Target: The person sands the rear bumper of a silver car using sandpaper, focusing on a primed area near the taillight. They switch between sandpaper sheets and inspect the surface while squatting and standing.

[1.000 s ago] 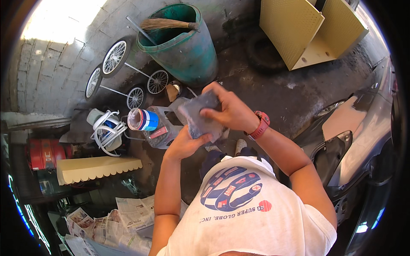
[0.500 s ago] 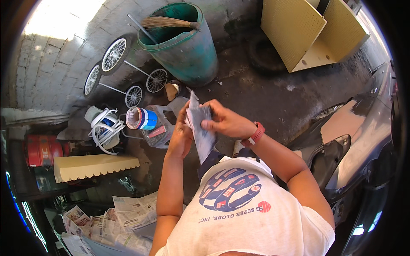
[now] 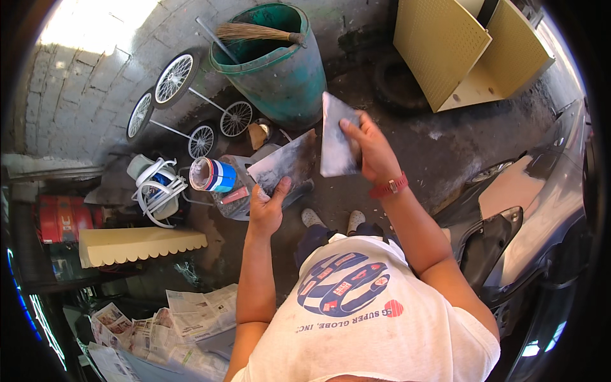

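My left hand [image 3: 267,209] grips the lower edge of a thin grey sheet [image 3: 287,159] smudged with black, its thumb lying on top. The sheet tilts up to the right, over a low stand. In my right hand [image 3: 378,149] is a second grey sheet [image 3: 335,141], paler at its edges, held upright by its right side with the thumb across its face. The two sheets are apart, with a narrow gap between them. Both look flat and stiff; their material I cannot tell for sure.
Left of the sheets, a blue-and-white can [image 3: 212,174] and a red block [image 3: 235,195] rest on the grey stand [image 3: 237,210]. A green drum [image 3: 280,83] holding a broom stands ahead. Spoked wheels [image 3: 174,77] are at left, a car body [image 3: 541,197] at right, newspapers [image 3: 191,318] lower left.
My hands have moved apart. The grey material they held together now shows as two separate sheets, one in each hand, the right one raised away and to the right.
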Action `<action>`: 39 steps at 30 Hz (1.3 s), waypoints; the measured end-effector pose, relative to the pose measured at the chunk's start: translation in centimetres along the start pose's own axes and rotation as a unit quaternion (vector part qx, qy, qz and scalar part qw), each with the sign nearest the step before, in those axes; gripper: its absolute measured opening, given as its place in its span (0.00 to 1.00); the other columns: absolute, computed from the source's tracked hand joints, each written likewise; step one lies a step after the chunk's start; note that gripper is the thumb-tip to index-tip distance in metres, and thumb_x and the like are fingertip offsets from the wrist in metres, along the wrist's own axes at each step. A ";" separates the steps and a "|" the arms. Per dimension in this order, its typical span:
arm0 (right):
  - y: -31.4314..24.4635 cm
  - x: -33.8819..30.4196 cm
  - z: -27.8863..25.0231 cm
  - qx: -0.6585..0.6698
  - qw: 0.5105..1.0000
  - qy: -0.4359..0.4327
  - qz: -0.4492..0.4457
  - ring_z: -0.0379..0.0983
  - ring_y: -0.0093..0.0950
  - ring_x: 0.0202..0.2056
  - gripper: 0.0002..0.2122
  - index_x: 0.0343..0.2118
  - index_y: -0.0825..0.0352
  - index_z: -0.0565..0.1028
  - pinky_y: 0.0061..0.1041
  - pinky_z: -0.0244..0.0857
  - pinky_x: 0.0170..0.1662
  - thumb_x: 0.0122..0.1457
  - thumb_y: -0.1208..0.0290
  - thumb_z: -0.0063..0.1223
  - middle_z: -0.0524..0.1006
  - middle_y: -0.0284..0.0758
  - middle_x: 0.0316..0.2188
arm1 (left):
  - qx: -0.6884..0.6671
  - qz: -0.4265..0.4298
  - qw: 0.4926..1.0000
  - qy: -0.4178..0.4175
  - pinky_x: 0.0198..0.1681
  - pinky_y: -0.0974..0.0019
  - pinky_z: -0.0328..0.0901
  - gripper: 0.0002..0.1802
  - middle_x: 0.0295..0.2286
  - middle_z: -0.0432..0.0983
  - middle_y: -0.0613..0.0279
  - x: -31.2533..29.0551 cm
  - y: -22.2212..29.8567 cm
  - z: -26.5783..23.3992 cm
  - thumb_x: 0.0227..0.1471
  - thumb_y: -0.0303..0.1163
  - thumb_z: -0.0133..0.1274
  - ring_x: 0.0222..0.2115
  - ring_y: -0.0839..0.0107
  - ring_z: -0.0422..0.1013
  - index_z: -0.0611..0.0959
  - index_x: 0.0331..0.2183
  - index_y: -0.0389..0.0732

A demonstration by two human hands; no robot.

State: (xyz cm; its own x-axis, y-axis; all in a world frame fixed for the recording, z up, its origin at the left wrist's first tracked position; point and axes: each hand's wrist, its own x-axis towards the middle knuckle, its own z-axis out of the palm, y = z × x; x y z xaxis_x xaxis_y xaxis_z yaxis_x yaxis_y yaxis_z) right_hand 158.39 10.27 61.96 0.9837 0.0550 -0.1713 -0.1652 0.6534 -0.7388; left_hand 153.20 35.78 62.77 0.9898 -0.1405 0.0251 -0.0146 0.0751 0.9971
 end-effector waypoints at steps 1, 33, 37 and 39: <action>-0.2 0.5 0.2 -0.034 0.993 0.063 -0.090 0.81 0.23 0.40 0.16 0.51 0.65 0.70 0.28 0.80 0.43 0.68 0.66 0.65 0.81 0.33 0.43 | -0.027 0.012 1.000 0.003 0.56 0.66 0.67 0.15 0.48 0.82 0.63 0.0 0.1 0.3 0.68 0.28 0.59 0.49 0.74 0.75 0.82 0.53 0.33; 0.8 -0.1 -3.2 -0.275 0.914 -0.289 0.070 0.80 0.19 0.36 0.14 0.48 0.65 0.80 0.25 0.74 0.40 0.62 0.70 0.70 0.84 0.26 0.36 | -0.092 -0.060 0.984 0.144 0.51 0.63 0.73 0.17 0.41 0.84 0.62 -1.2 -1.9 -1.7 0.58 0.22 0.63 0.41 0.69 0.80 0.82 0.49 0.35; 0.4 -3.8 -0.2 -0.642 0.724 -0.176 -0.181 0.82 0.36 0.38 0.19 0.54 0.60 0.82 0.31 0.75 0.44 0.59 0.75 0.65 0.84 0.36 0.37 | 0.106 -0.012 0.970 0.219 0.52 0.63 0.72 0.19 0.41 0.83 0.57 -1.0 -3.7 -1.9 0.61 0.26 0.62 0.42 0.66 0.80 0.80 0.53 0.34; 1.1 -6.3 3.3 -0.612 0.692 -0.156 -0.349 0.82 0.39 0.43 0.24 0.58 0.57 0.80 0.35 0.76 0.47 0.56 0.76 0.61 0.82 0.40 0.41 | 0.211 0.022 0.963 0.167 0.52 0.63 0.72 0.18 0.41 0.83 0.55 -0.8 -4.3 -2.2 0.64 0.28 0.61 0.43 0.65 0.80 0.79 0.53 0.32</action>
State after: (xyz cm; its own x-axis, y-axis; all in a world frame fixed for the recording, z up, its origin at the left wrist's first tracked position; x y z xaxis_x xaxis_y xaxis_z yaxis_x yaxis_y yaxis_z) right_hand 152.21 13.07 64.39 0.7897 0.3338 0.5147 0.6100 -0.5162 -0.6012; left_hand 152.82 37.75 58.28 0.9764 0.1838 0.1135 -0.0443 -0.3436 0.9381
